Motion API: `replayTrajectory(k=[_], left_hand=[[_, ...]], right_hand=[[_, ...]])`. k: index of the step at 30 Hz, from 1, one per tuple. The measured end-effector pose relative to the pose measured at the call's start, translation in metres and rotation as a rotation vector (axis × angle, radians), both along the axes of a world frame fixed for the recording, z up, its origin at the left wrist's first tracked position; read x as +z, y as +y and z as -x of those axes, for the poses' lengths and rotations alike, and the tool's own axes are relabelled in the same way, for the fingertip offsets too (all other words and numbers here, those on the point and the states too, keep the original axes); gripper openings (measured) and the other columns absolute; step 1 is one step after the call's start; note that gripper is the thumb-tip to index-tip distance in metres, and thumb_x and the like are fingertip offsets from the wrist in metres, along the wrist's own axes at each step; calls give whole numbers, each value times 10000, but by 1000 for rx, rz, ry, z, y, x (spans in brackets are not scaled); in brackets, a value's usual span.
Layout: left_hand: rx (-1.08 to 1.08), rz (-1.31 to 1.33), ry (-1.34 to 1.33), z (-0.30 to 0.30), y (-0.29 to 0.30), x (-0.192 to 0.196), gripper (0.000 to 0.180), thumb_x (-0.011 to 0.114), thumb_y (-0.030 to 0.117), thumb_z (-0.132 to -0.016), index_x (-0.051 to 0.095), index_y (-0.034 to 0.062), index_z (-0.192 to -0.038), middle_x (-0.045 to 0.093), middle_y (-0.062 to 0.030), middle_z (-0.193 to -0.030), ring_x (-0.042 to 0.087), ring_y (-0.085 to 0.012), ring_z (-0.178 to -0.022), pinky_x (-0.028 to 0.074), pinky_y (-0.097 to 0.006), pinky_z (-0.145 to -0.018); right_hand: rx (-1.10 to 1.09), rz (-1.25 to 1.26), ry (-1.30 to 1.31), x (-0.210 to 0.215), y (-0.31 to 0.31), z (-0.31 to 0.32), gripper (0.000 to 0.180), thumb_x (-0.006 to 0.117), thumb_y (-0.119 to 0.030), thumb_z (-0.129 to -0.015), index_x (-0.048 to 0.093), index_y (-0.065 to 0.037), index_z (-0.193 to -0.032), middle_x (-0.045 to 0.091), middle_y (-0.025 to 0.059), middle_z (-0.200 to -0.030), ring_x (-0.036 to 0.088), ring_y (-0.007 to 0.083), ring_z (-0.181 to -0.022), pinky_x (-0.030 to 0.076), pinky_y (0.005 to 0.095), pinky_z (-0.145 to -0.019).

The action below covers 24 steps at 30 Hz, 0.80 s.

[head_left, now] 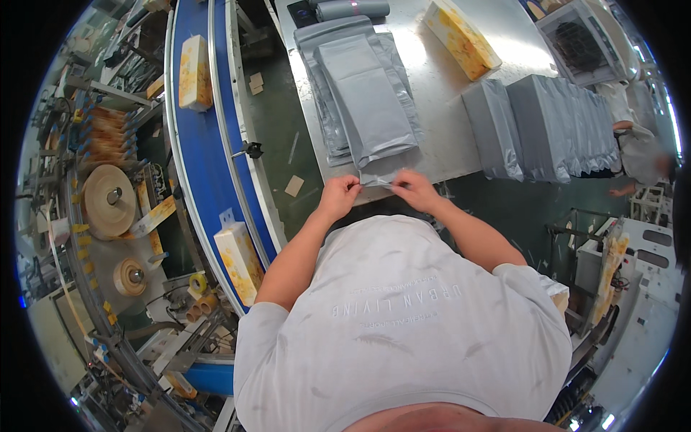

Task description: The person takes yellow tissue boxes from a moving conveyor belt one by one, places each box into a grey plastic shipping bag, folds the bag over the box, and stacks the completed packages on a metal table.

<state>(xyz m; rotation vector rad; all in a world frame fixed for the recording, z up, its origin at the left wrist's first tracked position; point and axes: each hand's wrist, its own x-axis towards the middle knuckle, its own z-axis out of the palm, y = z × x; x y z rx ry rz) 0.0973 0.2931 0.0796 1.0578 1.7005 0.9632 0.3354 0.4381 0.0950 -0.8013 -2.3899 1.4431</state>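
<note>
A grey plastic mailing bag (371, 101) lies on top of a pile of similar flat grey bags at the near left of the metal table. Its near end reaches the table's front edge. My left hand (340, 196) pinches one corner of that end between thumb and fingers. At the other corner my right hand (416, 191) does the same, so the end is stretched between my two hands. Whether anything is inside the bag I cannot tell.
Filled grey bags (551, 129) stand in a row at the table's (443, 155) right edge. A yellow-and-white tissue pack (464, 42) lies farther back. On my left, a blue conveyor (205, 151) carries more packs between metal rails. Another person (637, 147) is at the far right.
</note>
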Motion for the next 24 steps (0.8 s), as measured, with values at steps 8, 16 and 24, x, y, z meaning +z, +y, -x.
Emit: replayTrajectory(k=[8,16,24], left_hand=[[51,-340,606,-4,-14,12,301,675,34,-903,712,97,-1195,667,-131,-1300,639,-298,-1153,536,-413,-948],[-779,-831,1259,38,59,41,291,644,149,-874,734,15,-1116,528,-107,-1563,405,-276,-1534,344,-431,-1263],[-629,-570,817,65,43,44,129,657,43,-801,616,-2,-915,685,-95,-1278,624,-279,-1274,486,-430,-1118]], right_hand=[[233,-238,-1374,3,13,-227,202,683,-169,-869,732,-76,-1042,729,230,-1158,716,408,-1087,593,517,-913],[563,-1101,207,56,125,-11,261,625,-36,-840,702,-65,-1088,687,77,-1199,548,290,-1385,520,454,-1054],[714,-727,274,23,137,-11,43,645,-54,-866,675,-77,-888,702,43,-1034,669,267,-1131,586,408,-786]])
